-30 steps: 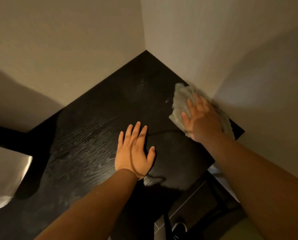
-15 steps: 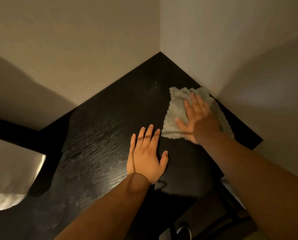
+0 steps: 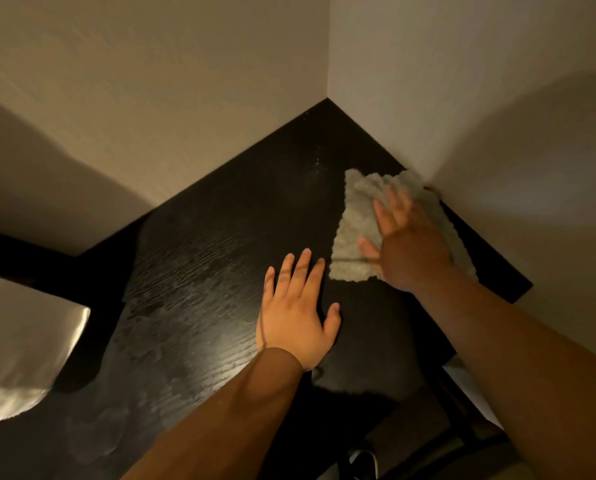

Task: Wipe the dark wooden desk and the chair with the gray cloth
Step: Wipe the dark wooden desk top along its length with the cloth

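Right hand (image 3: 411, 244) flat, pressing gray cloth (image 3: 355, 220) on desk (image 3: 203, 271) far right; left hand (image 3: 295, 317) flat, empty; near-left streaky, chair not yet wiped

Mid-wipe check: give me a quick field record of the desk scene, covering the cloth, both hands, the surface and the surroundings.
cloth: gray cloth spread flat on the desk, its far edge by the right wall
right: right hand flat on the cloth, fingers straight, pressing down
left: left hand flat on bare wood, fingers spread, holding nothing
desk: dark wooden desk set into the wall corner, streaky marks on its near-left part
other: pale rounded object at the left edge, unidentified
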Motion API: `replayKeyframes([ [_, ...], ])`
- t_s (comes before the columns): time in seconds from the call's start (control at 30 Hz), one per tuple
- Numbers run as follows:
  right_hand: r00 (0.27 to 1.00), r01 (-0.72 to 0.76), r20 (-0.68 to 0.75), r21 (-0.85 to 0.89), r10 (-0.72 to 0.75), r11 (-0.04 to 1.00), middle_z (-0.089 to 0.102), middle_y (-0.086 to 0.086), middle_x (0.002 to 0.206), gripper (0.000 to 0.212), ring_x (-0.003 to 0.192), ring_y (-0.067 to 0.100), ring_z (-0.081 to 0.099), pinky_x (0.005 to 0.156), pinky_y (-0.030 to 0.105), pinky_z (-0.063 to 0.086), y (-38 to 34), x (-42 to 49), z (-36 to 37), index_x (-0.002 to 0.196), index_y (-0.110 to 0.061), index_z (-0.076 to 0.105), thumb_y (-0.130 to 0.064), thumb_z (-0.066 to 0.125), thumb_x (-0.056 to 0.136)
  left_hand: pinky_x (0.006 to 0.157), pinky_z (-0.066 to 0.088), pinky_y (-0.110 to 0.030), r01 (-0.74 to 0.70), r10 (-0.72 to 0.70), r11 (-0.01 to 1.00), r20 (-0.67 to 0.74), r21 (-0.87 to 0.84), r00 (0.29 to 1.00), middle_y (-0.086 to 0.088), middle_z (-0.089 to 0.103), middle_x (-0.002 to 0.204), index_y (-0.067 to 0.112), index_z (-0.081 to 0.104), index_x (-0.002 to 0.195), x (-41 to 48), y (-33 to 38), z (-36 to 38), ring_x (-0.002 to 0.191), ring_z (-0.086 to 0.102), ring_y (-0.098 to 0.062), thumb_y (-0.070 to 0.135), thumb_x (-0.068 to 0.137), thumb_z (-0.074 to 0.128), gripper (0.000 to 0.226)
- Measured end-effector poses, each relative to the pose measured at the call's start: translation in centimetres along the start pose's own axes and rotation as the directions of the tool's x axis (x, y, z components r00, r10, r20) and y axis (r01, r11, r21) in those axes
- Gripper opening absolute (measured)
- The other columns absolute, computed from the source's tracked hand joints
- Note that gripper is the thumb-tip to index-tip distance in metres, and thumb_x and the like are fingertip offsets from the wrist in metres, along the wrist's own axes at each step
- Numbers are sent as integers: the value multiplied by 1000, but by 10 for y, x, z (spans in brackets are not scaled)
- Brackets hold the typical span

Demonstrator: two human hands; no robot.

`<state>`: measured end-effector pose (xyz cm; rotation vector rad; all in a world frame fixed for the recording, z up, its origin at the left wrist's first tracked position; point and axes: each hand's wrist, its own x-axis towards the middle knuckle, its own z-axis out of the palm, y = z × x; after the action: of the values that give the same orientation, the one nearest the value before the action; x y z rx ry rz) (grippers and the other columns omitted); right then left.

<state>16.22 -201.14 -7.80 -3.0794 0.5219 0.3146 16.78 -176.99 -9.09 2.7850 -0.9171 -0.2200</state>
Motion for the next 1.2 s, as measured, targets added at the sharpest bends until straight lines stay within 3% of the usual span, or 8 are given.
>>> replayKeyframes([
  [0.1, 996, -84, -17, 54, 85, 995, -1, 15, 175, 85, 161, 34, 0, 130, 50, 8, -12, -4, 2, 167, -16, 12, -68, 22, 100, 130, 11, -52, 4, -4, 1000, 0, -9, 1000, 2, 21, 174, 28, 33, 163, -1, 0, -1, 162, 12, -23, 60, 96, 43, 75],
  [0.37, 948, 311, 50, 65, -314, 948, -4, 5, 176, 77, 162, 24, -6, 131, 45, 10, -22, -59, 2, 164, -21, 30, -64, 33, 101, 130, 10, -53, -10, 11, 999, 27, -37, 1000, 3, 21, 174, 28, 35, 162, -3, -1, -4, 162, 13, -23, 59, 97, 42, 73],
  [0.57, 995, -91, 36, 54, 89, 994, -19, 8, 173, 91, 160, 27, -15, 130, 46, -3, -6, 31, -18, 167, -18, 1, -72, 18, 96, 120, 36, -47, -76, 67, 993, -92, -93, 994, -4, 49, 158, 24, 57, 148, 26, -26, -13, 141, 49, -29, 48, 94, 53, 59],
  [0.63, 990, -136, 66, 154, 127, 979, -23, 8, 172, 88, 160, 27, -17, 130, 47, -2, -18, 32, -24, 168, -17, -3, -67, 22, 99, 122, 32, -47, 55, -65, 995, -119, -80, 991, -8, 44, 162, 22, 52, 151, 50, -52, -25, 145, 43, -32, 52, 94, 49, 65],
  [0.73, 996, 66, 52, 61, -70, 996, -9, 22, 172, 84, 161, 36, -6, 131, 49, 3, -45, -6, -17, 166, -10, 2, -58, 31, 104, 130, 14, -46, 278, -282, 959, -82, -52, 956, -5, 20, 174, 26, 33, 162, 81, -91, -39, 160, 16, -28, 56, 98, 44, 72],
  [0.87, 976, 209, 50, 14, -210, 978, 0, 15, 174, 88, 161, 28, -11, 130, 43, 1, -35, -24, -6, 165, -11, 23, -72, 21, 102, 132, 4, -47, 283, -282, 959, -52, 8, 958, -1, 6, 177, 29, 17, 167, 93, -110, -39, 163, 1, -24, 62, 101, 33, 75],
  [1.1, 996, -92, 20, 34, 92, 995, -15, 13, 174, 92, 161, 28, -14, 131, 49, 4, -16, 70, -17, 167, -12, -1, -72, 11, 98, 131, 1, -47, 278, -276, 960, -61, 27, 959, -1, 5, 177, 30, 15, 167, 94, -109, -36, 163, -1, -25, 64, 97, 25, 78],
  [1.2, 994, -77, 80, 85, 71, 993, -14, 18, 173, 91, 160, 32, -15, 131, 50, 3, -33, 64, -22, 166, -11, -5, -68, 4, 96, 131, 1, -47, 283, -280, 959, -58, 38, 958, -1, 5, 177, 30, 16, 167, 94, -111, -35, 163, -1, -25, 62, 99, 30, 76],
])
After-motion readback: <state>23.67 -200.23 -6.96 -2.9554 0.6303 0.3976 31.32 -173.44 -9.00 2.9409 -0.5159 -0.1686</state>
